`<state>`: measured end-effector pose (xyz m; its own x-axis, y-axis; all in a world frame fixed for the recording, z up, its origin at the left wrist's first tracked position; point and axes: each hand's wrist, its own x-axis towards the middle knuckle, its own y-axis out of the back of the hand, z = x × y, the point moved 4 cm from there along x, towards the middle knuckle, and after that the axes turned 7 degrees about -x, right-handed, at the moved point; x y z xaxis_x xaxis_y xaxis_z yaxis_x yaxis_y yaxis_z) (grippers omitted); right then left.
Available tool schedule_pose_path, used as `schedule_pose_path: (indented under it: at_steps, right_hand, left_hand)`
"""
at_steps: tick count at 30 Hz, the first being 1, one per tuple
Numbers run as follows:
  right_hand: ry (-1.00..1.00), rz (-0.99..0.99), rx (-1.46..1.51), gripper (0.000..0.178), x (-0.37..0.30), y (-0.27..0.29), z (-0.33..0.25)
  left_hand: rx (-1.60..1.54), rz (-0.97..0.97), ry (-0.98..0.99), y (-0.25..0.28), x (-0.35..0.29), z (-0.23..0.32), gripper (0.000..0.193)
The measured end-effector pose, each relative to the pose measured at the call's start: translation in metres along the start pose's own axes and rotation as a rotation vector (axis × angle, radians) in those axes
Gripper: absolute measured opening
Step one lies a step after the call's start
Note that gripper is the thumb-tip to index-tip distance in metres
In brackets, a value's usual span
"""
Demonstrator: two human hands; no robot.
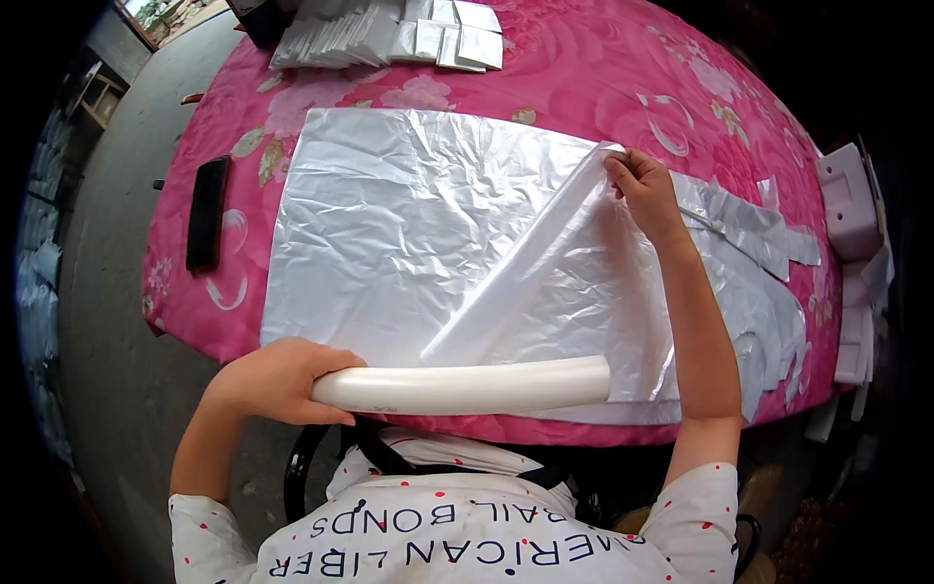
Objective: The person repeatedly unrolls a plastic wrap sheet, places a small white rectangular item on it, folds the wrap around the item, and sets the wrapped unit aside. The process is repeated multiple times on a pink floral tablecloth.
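Observation:
My left hand (284, 380) is wrapped round the left end of a white plastic pipe (467, 386), which lies level along the near edge of the table. A stack of thin, shiny whitish plastic bags (389, 214) is spread flat across the middle. With thumb and fingers together, my right hand (642, 183) pinches the far corner of the top bag (525, 258), whose edge is lifted and folded over in a slanting strip. The bags' strap-like handle ends (769, 238) fan out to the right, partly behind my right forearm.
A pink flowered cloth (564, 58) covers the table. On its left lies a black phone (207, 212). Several folded white packets (389, 37) are stacked at the far side, beside a dark container (258, 19). Pale pink boxes (851, 195) stand past the right edge.

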<state>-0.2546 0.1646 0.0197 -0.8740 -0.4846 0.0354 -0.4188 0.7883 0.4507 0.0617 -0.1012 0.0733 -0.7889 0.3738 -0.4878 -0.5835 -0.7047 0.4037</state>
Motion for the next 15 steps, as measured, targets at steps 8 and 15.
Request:
schedule_pose_path:
  at_steps: [8, 15]
  right_hand:
    - [0.018, -0.238, 0.015, 0.016, 0.009, -0.066, -0.031]
    - [-0.048, -0.281, -0.045, 0.021, 0.015, -0.066, -0.027]
  left_hand:
    - [0.677, 0.522, -0.677, 0.002, 0.086, 0.059, 0.049]
    - [0.669, 0.16, -0.529, -0.058, 0.071, 0.014, 0.08]
